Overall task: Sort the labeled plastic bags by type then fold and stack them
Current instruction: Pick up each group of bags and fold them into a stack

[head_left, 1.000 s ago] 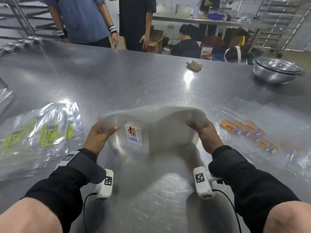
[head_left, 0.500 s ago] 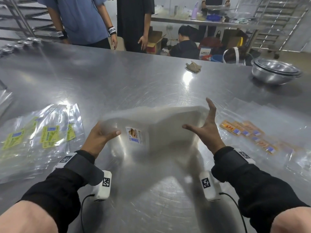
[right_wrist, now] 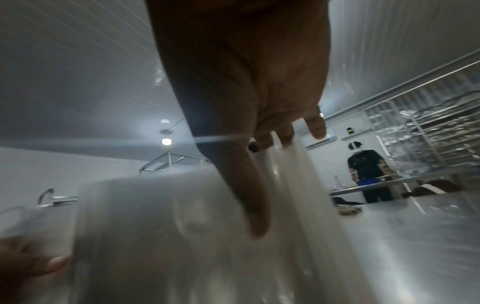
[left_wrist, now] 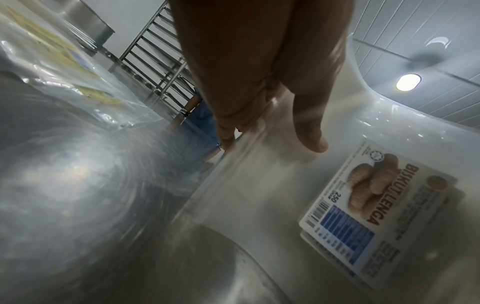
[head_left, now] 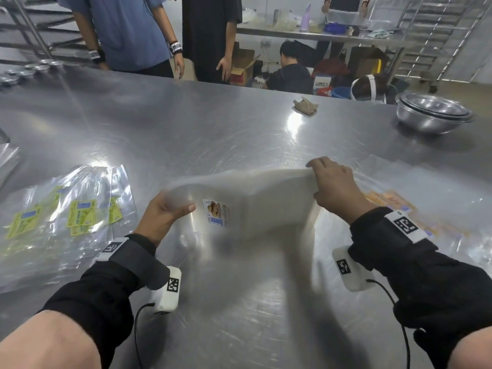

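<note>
A thick stack of clear plastic bags [head_left: 255, 198] with a white biscuit label [head_left: 216, 213] hangs above the steel table [head_left: 186, 134] between both hands. My left hand [head_left: 166, 213] grips its left edge, thumb on the near face beside the label [left_wrist: 363, 209]. My right hand [head_left: 334, 186] holds the upper right corner, fingers curled over the far edge of the bags [right_wrist: 293, 185] and thumb [right_wrist: 249, 201] on the near side. Yellow-labelled bags [head_left: 66, 217] lie at the left. Orange-labelled bags [head_left: 394, 201] lie at the right, partly behind my right wrist.
Stacked steel bowls [head_left: 432, 115] stand at the far right of the table and a crumpled brown cloth [head_left: 305, 105] lies near its far edge. Two people [head_left: 127, 33] stand beyond the far edge. Metal racks [head_left: 442, 35] stand behind.
My right hand let go of the stack's right corner, opened, then came over the top and took hold of the upper right corner again. The stack swung up; the left hand kept its grip.
</note>
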A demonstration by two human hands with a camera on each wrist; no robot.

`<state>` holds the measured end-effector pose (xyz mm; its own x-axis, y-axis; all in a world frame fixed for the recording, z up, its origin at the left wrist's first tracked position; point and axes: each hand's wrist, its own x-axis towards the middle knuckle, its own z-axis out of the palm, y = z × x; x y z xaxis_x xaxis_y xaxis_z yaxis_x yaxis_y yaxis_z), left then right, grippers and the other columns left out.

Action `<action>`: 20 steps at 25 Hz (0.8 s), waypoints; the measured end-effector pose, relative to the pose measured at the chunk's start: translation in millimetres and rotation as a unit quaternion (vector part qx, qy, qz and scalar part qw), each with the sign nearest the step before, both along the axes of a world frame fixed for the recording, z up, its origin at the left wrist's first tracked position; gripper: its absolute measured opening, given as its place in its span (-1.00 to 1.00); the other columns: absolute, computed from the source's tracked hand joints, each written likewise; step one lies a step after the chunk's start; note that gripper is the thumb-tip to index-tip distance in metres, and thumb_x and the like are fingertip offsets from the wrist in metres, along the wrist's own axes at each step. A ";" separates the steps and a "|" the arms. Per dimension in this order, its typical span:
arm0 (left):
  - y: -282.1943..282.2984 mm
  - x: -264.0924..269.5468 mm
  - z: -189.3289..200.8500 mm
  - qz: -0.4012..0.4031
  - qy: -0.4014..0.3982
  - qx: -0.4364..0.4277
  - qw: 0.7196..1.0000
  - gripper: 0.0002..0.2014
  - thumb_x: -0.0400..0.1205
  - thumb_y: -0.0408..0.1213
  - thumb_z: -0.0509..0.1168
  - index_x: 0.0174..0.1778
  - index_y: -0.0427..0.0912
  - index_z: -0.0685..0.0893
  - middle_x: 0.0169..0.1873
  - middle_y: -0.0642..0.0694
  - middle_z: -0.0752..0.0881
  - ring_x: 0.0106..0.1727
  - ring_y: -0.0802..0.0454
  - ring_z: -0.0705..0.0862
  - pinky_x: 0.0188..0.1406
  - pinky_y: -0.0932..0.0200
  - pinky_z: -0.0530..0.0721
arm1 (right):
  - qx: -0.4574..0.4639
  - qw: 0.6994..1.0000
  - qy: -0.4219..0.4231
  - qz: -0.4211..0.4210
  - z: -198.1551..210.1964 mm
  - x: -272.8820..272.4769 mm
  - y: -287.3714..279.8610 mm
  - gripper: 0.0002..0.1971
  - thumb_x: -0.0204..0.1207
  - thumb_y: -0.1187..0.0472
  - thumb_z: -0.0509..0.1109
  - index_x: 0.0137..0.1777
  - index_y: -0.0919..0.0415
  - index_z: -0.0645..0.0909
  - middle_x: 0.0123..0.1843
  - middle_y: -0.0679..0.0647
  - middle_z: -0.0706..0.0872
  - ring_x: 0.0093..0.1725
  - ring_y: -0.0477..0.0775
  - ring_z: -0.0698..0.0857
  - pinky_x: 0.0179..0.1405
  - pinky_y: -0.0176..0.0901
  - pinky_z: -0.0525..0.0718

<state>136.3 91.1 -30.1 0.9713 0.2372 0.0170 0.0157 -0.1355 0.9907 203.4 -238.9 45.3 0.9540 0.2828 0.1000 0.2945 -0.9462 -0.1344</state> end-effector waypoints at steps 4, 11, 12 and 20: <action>-0.7 0.6 1.1 -0.001 0.002 -0.005 1.000 -0.58 0.47 -0.54 0.42 0.25 -0.43 0.58 -0.02 -0.22 0.71 -0.07 0.09 0.70 -0.15 0.45 0.65 | -0.118 0.990 0.041 0.065 13.0 -9.9 30.3 0.27 0.12 -0.23 0.62 0.66 -0.01 -0.18 0.56 0.08 0.26 0.61 0.19 0.11 0.48 0.46 -0.31; 0.0 1.8 3.5 -0.012 0.000 0.001 1.000 -0.61 0.48 -0.54 0.41 0.24 -0.42 0.59 -0.06 -0.18 0.70 -0.08 0.08 0.68 -0.13 0.42 0.65 | -0.093 0.983 0.005 0.156 0.0 -13.5 74.7 0.23 0.16 -0.59 0.23 0.67 0.02 -0.25 0.59 0.08 0.23 0.61 0.16 0.15 0.57 0.38 -0.27; 0.8 2.2 2.7 -0.011 0.001 -0.001 1.000 -0.60 0.47 -0.54 0.42 0.24 -0.42 0.58 -0.04 -0.21 0.70 -0.05 0.03 0.68 -0.10 0.40 0.66 | -0.082 0.984 -0.003 0.159 -3.3 -13.6 74.8 0.20 0.20 -0.59 0.19 0.67 0.04 -0.23 0.58 0.07 0.25 0.59 0.15 0.18 0.60 0.33 -0.21; -0.9 2.2 3.8 -0.006 -0.007 -0.001 1.000 -0.64 0.49 -0.53 0.41 0.21 -0.36 0.60 -0.13 -0.09 0.69 -0.09 0.11 0.68 -0.12 0.39 0.66 | -0.075 0.991 -0.011 0.109 -7.4 0.9 29.3 0.12 0.20 -0.54 0.26 0.64 0.10 0.04 0.55 0.01 0.29 0.57 0.10 0.19 0.61 0.22 -0.13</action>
<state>138.4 90.1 -26.3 0.9738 0.2255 0.0296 0.0007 -0.1332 0.9911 204.3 -209.6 37.9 0.8669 0.4947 0.0610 0.4949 -0.8689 0.0125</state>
